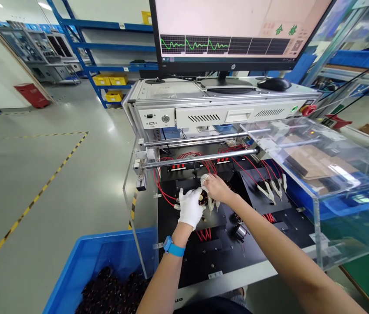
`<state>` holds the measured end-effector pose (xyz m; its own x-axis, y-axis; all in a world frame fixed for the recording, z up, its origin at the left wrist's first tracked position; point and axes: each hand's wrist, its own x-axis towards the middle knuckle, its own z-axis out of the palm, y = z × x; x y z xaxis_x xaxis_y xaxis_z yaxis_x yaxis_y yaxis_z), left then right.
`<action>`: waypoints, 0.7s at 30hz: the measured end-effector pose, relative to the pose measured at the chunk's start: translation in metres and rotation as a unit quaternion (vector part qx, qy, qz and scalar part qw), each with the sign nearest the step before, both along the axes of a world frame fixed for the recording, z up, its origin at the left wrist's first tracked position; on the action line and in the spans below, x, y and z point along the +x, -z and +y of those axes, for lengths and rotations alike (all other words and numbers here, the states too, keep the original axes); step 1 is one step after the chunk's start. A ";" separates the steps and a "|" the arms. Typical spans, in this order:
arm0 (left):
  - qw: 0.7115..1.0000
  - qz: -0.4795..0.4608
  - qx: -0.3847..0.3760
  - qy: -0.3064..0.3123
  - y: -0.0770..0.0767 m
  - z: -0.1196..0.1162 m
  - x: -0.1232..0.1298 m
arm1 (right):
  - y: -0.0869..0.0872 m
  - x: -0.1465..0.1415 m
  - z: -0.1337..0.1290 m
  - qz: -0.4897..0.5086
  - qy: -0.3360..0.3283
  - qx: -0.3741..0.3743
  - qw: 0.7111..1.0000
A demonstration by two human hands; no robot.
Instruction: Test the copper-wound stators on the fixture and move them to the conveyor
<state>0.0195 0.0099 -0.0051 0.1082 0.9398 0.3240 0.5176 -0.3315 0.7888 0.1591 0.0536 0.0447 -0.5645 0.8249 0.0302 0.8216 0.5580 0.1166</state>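
Observation:
My left hand [191,208], in a white glove, is closed around a small dark wound motor stator [203,197] on the left half of the black test bench [184,257]. Just above the stator, the fingers of my right hand [218,187] are pinched together. White material covers their tips, and whatever is between them is hidden. White test clips [211,204] on red wires hang beside the stator below my right hand. Another white clip [177,206] lies left of the glove. To the right of both hands, a silver cylindrical part [241,232] stands on the bench.
More white clips [271,192] rest on the right black plate. A clear acrylic cover [316,205] borders the right side, under metal rails [200,158]. A monitor [233,65] stands behind. At lower left, a blue bin [73,261] holds many dark stators [112,290].

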 end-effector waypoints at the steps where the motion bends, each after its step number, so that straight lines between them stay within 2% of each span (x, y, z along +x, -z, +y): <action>1: 1.000 -0.025 -0.005 -0.001 0.001 0.000 0.000 | -0.001 0.000 0.003 -0.005 -0.001 -0.012 1.000; 6: 0.998 -0.061 -0.018 -0.025 0.002 0.000 -0.001 | 0.007 0.006 0.000 0.025 0.042 -0.014 0.999; 10: 0.999 -0.025 0.000 -0.026 0.003 -0.001 -0.001 | 0.016 0.014 -0.009 0.140 0.086 0.014 0.986; 14: 1.000 -0.004 -0.001 -0.022 0.003 -0.001 -0.001 | 0.027 0.018 -0.006 0.248 0.076 -0.047 0.965; 17: 0.999 -0.037 -0.005 -0.022 0.003 -0.001 -0.001 | 0.033 0.014 -0.005 0.318 0.111 -0.069 0.939; 19: 0.999 -0.044 -0.008 -0.019 0.003 -0.001 -0.001 | 0.033 0.010 -0.008 0.337 0.132 -0.052 0.931; 21: 0.999 -0.029 -0.014 -0.014 0.002 -0.001 -0.001 | 0.029 0.006 -0.013 0.323 0.136 -0.020 0.936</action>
<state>0.0185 0.0087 -0.0068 0.0636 0.9511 0.3023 0.4796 -0.2947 0.8265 0.1646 0.0402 0.0160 -0.2076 0.9434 0.2585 0.8258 0.3107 -0.4707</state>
